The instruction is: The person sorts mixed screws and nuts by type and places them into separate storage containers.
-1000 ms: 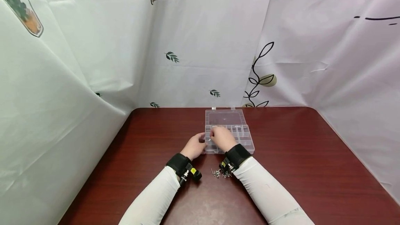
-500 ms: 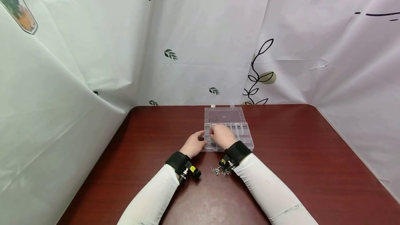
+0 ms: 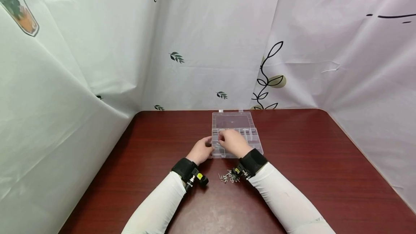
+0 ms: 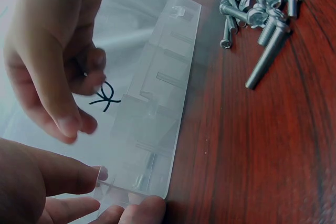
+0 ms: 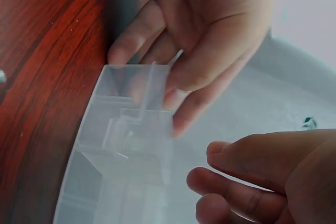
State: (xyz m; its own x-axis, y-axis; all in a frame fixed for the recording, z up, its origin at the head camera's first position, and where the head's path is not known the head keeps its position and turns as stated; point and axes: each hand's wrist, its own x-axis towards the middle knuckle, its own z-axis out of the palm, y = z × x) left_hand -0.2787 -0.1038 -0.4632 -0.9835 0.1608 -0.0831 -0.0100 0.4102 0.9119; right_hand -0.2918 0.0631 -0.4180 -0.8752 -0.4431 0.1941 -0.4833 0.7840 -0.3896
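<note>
A clear plastic compartment box (image 3: 259,144) lies on the table with its lid folded back. My left hand (image 3: 199,151) grips the box's left side; in the right wrist view, its thumb and fingers sit on either side of the box wall (image 5: 107,85). Over the left compartments hovers my right hand (image 3: 234,143), fingers loosely bent, apart from the box. Nothing shows between its fingertips in the right wrist view. A thin metallic piece, like a screw (image 4: 149,167), shows through the wall near the left hand. A pile of silver screws (image 4: 262,11) lies in front of the box.
The reddish-brown table (image 3: 156,136) stretches out on both sides of the box. Behind it hangs a white printed curtain (image 3: 201,39), with more cloth along the left and right. Black straps with small cameras circle both wrists.
My right hand has shifted slightly to the right over the box, its wrist uncovering more of the screw pile. A small light piece seen at its fingertips earlier is no longer there. The left hand keeps its place.
</note>
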